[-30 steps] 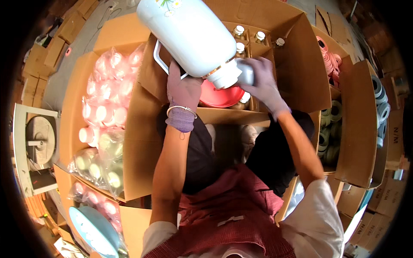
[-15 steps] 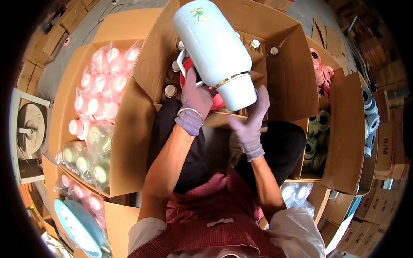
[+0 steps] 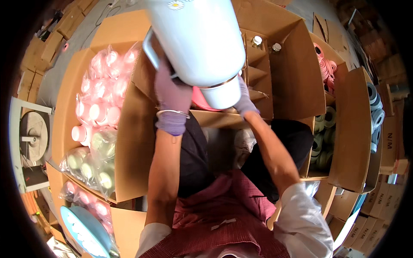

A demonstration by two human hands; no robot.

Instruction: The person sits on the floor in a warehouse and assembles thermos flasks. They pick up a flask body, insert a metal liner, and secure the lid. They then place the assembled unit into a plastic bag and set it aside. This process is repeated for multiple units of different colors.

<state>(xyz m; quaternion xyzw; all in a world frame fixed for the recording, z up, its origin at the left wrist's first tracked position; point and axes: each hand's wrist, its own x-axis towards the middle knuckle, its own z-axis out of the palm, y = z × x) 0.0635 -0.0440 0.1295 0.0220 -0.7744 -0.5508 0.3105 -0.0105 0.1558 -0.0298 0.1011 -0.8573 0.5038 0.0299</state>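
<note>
A large light-blue thermos jug [image 3: 198, 41] with a printed flower hangs tilted over the open middle carton. Its narrower end piece [image 3: 221, 94], below a gold band, points toward me. My left hand [image 3: 173, 92], in a mauve glove with a bangle at the wrist, grips the jug by its handle side; its fingertips are hidden behind the jug. My right hand [image 3: 246, 99], gloved too, is closed at the right side of the narrow end, its fingers mostly hidden. Beneath the jug, part of a red-pink round thing [image 3: 200, 101] shows.
The middle carton [image 3: 297, 75] has cardboard dividers and glass bottles with white caps [image 3: 257, 41]. At left, a carton holds bagged pink [image 3: 101, 88] and pale green parts. Rightward are pink, green and blue rings [image 3: 376, 118]. A blue basin [image 3: 84, 228] stands lower left.
The jug has come closer to the view and shifted a little left. My right hand, open beside its narrow end before, now closes against it. My left hand has moved left with the jug.
</note>
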